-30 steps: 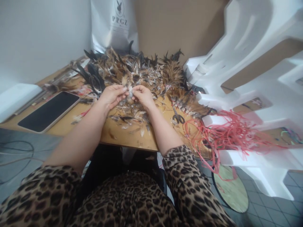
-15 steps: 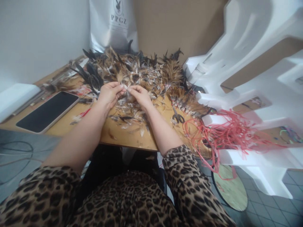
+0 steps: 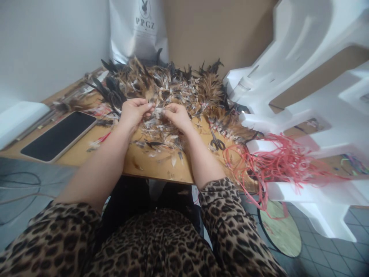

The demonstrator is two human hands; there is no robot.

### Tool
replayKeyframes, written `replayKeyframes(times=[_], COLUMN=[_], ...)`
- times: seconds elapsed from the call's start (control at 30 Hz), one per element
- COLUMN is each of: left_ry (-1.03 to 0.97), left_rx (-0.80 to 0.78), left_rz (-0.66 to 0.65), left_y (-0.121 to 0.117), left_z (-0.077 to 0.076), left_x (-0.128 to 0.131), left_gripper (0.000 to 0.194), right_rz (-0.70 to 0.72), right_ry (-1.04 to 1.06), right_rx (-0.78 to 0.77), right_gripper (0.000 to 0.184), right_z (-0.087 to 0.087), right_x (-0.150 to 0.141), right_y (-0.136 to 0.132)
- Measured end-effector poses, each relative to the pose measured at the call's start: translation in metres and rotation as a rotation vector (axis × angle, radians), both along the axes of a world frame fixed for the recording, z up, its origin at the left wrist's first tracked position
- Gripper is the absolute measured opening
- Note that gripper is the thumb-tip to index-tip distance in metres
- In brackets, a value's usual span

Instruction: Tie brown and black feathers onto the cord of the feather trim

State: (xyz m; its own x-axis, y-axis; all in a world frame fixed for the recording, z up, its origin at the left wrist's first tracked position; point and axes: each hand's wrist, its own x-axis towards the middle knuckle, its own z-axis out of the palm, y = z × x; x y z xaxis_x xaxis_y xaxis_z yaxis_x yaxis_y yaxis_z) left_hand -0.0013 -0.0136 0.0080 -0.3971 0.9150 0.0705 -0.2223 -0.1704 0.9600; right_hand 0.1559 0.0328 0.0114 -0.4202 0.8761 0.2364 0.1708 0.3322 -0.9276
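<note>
Both of my hands are over a heap of brown, white and black feathers (image 3: 173, 82) on the wooden table (image 3: 150, 167). My left hand (image 3: 135, 112) is closed, its thumb and forefinger pinching a feather (image 3: 152, 100) whose details are blurred. To its right, my right hand (image 3: 176, 115) has thumb and fingertips pressed together; whatever they hold is too small to make out. A small gap parts the two hands, with pale fluffy feather bits (image 3: 158, 112) showing in it. Loose feathers (image 3: 164, 140) lie scattered below my hands.
A phone (image 3: 59, 135) lies at the left. Black-handled scissors (image 3: 216, 143) rest right of my right forearm. Tangled red strips (image 3: 276, 161) spread over white foam pieces (image 3: 317, 192) at the right. Behind the feathers stands a silvery bag (image 3: 138, 38).
My hands have drawn apart: fingertips that met half a second ago now have a gap between them. My right hand has shifted right and slightly down.
</note>
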Motion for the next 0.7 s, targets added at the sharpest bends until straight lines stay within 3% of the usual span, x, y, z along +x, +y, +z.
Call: replayKeyframes(times=[0.2,0.5,0.7], left_ry=[0.154,0.198,0.16], left_rx=[-0.029,-0.075,-0.085], left_rz=[-0.126,-0.269,-0.347], left_y=[-0.0035,-0.0072,-0.0076], left_z=[-0.001,-0.0018,-0.0039], left_x=[0.0028,0.0024,0.0023], left_gripper=[0.012,0.017,0.013], right_rz=[0.051,0.039,0.068], right_ry=[-0.092,0.035,0.176], right_rx=[0.105,-0.029,-0.108], right_gripper=[0.019,0.019,0.031], right_z=[0.0047,0.0033,-0.0013], right_x=[0.0049,0.0024,-0.0041], right_y=[-0.0022,-0.0037,-0.0065])
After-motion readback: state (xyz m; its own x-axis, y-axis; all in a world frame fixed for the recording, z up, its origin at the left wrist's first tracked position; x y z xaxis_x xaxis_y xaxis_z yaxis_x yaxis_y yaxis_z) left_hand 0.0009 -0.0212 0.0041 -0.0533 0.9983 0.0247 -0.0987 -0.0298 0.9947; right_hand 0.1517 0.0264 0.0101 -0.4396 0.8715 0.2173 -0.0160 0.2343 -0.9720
